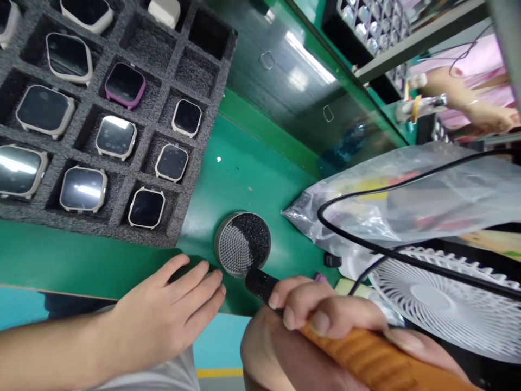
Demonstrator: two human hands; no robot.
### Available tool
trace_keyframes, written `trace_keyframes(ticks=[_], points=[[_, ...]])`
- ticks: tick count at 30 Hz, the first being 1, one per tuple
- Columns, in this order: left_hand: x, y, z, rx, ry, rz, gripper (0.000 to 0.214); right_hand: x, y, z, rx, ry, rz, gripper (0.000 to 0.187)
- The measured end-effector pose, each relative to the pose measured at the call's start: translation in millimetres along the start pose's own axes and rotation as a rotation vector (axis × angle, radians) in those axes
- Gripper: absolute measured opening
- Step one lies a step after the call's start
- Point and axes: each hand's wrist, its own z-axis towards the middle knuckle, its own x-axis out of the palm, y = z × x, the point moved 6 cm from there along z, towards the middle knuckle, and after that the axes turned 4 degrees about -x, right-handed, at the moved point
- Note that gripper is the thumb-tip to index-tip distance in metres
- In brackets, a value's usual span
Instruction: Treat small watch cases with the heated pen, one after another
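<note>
Spanning the green bench (pixel 248 155): from tray (pixel 158 239) to fan (pixel 431 298)

Upper left: the tray, grey foam, in square pockets. Contents were watches (pixel 116 136), mostly in pale cases, one in purple; a white block (pixel 165 12) sat at its top edge.

Below the tray: left hand (pixel 163 307), palm down, fingers loosely spread, thumb hidden; contact with the bench could not be told. Its fingertips lay just beside the dish.

Centre: dish (pixel 234 252), round, on the bench; a dimpled grey surface showed at left, black bits (pixel 254 233) at right.

Right of centre: driver (pixel 362 353), black nose, orange ribbed body, held in the curled fingers of the right hand (pixel 337 315). Its nose stood at the dish's lower rim; contact could not be told.

Far right: a clear bag (pixel 407 217), crossed by a black cable (pixel 366 243); above it a black rack (pixel 337 32) and a co-worker's arm (pixel 451 89); below it the fan, white.
</note>
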Motion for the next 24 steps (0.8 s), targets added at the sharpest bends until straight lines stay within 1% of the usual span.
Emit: trace_keyframes(ticks=[3, 4, 6, 8, 11, 13, 16, 17, 18, 20, 22, 24], points=[[2.2, 1, 1, -0.034, -0.001, 0.012, 0.037, 0, -3, 2, 0.023, 0.027, 0.048, 0.043], [2.8, 2, 2, -0.058, -0.002, 0.02, 0.036, 0, -4, 2, 0.035, 0.021, 0.046, 0.043], [2.7, 2, 3, -0.102, -0.013, 0.043, 0.036, 0, -2, 4, 0.011, -0.023, 0.046, 0.045], [1.2, 3, 4, -0.123, -0.03, 0.054, 0.038, 4, -1, 7, -0.011, -0.054, 0.041, 0.046], [-0.1, 2, 3, -0.105, -0.036, 0.039, 0.04, 16, -2, 8, -0.004, -0.043, 0.028, 0.036], [1.0, 1, 1, -0.081, -0.014, 0.023, 0.035, 18, -2, 6, -0.018, -0.103, 0.055, 0.032], [2.2, 2, -1, -0.063, 0.006, -0.003, 0.033, 13, 0, 4, -0.038, -0.219, 0.093, 0.038], [1.9, 2, -1, -0.065, 0.001, -0.007, 0.033, 12, 0, 4, -0.011, -0.21, 0.078, 0.039], [1.2, 3, -1, -0.069, -0.01, -0.007, 0.032, 12, -1, 6, 0.035, -0.162, 0.045, 0.037], [-0.5, 4, 1, -0.085, -0.034, 0.001, 0.03, 12, -4, 10, 0.145, -0.021, -0.044, 0.034], [-1.4, 4, 3, -0.1, -0.047, 0.002, 0.028, 9, -5, 12, 0.222, 0.101, -0.111, 0.037], [-1.9, 5, 4, -0.109, -0.051, -0.002, 0.028, 3, -5, 14, 0.235, 0.125, -0.125, 0.04]])
